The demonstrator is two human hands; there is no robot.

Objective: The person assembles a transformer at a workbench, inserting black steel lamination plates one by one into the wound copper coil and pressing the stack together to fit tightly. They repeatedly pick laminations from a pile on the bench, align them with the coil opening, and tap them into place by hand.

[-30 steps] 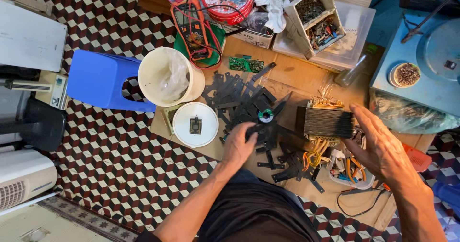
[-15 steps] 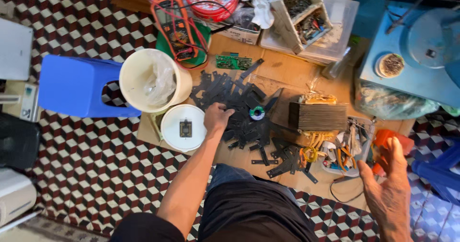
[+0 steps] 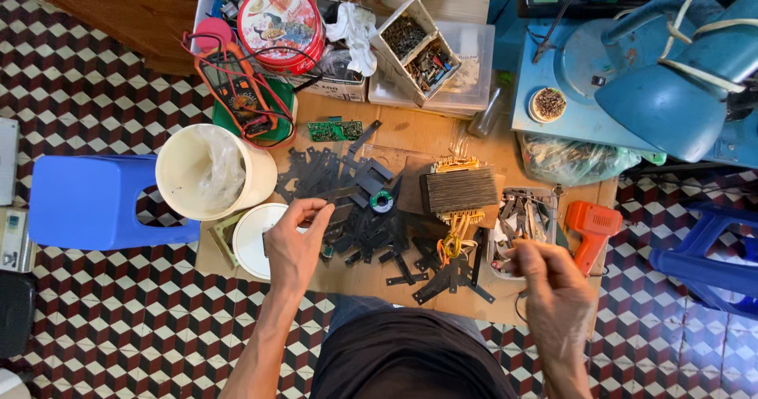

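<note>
round red tin (image 3: 280, 26), pictured lid, top centre on a clear box | orange multimeter (image 3: 237, 91), small grey screen, on green mat left of tin | open cardboard box (image 3: 416, 49) of small parts, right of tin | clear plastic bag (image 3: 580, 159), under blue machine, right

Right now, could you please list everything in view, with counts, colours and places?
bucket: one, white, left of the board
stool: one, blue, far left
lid: one, white, below the bucket
metal strips: many, black, mid board
transformer core: one, dark, right of the strips
solder reel: one, green centre, among the strips
circuit board: one, green, above the strips
multimeter: one, orange, upper left
tin: one, red, top
drill: one, orange, right
left hand: pinching a strip
right hand: raised, lower right
</note>
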